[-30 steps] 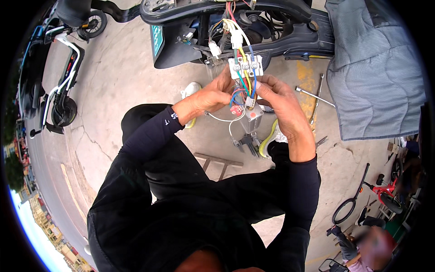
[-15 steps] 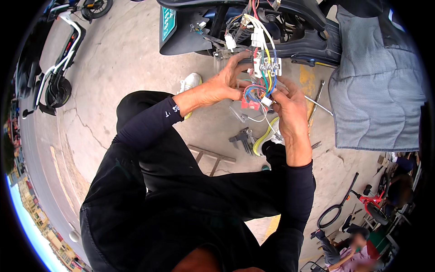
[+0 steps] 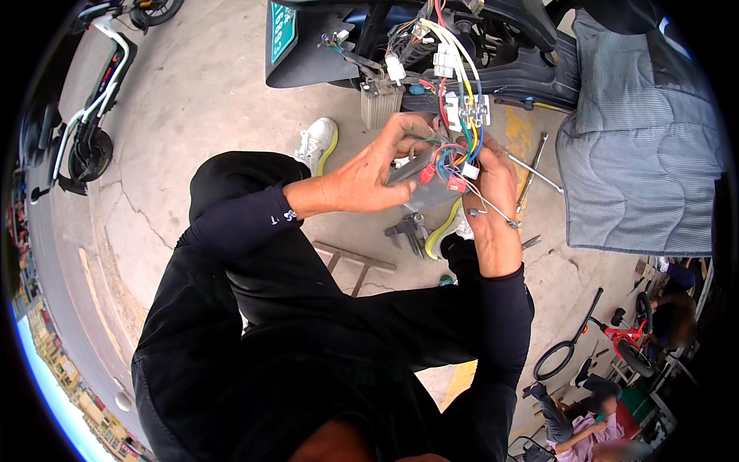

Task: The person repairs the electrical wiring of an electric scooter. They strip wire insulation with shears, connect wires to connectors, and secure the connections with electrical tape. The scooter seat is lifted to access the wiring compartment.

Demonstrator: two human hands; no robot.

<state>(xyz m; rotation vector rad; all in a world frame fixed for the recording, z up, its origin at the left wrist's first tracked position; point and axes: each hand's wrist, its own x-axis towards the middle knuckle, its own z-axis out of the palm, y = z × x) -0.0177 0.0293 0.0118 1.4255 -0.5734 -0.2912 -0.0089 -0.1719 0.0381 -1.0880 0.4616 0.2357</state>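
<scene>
1. The right hand (image 3: 493, 181) is closing its thumb and fingers on the wires (image 3: 456, 158), just below the terminal block (image 3: 471, 112).
2. The left hand (image 3: 369, 173) is curving around the left side of the same bundle, thumb and fingers standing apart; whether it is clamping anything is impossible to tell.
3. The wires, coloured blue, green, yellow and red, are bunching between the two hands, in front of the scooter (image 3: 531, 65).
4. Two red plugs (image 3: 456, 185) and a small white plug (image 3: 470, 171) are hanging from the bundle near the right palm.
5. A grey box (image 3: 435, 194) is showing below the bundle, partly hidden by the plugs.
6. A finned block (image 3: 381, 106) is sitting beyond the left hand, beside the scooter.
7. A long wrench (image 3: 533, 173) is lying on the ground right of the right hand, and a grey cloth (image 3: 639, 162) is draping farther right.
8. A low stool (image 3: 362, 260) is standing between the person's legs, near one shoe (image 3: 446, 231).
</scene>
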